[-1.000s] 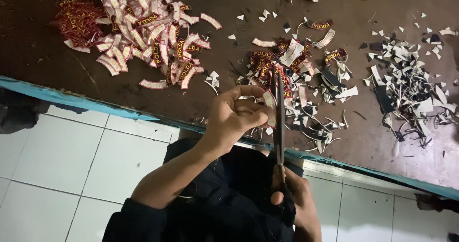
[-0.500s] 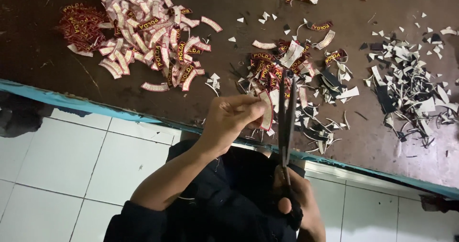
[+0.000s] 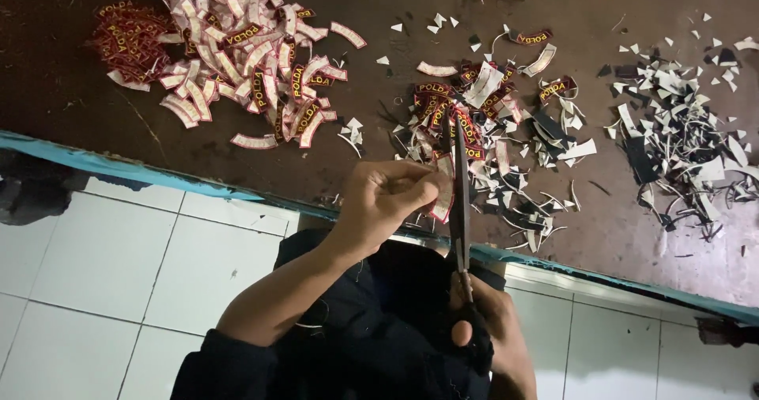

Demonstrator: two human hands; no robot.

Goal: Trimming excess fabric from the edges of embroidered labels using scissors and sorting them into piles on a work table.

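Observation:
My left hand [image 3: 387,198] pinches a small curved patch [image 3: 443,193], red with a pale back, above the table's near edge. My right hand [image 3: 484,338] grips the black handles of long scissors [image 3: 459,183], whose blades run up along the right side of the patch. A heap of uncut red patches and offcuts [image 3: 474,100] lies just beyond the blades.
A dark brown table [image 3: 79,107] with a blue front edge [image 3: 118,167] carries a big pile of trimmed curved patches [image 3: 245,60] at the left and a scatter of black and white scraps [image 3: 680,139] at the right. White floor tiles [image 3: 103,266] show below.
The scissors have shifted slightly left and closer along the patch. My left hand has turned the patch a little. The view has drifted slightly.

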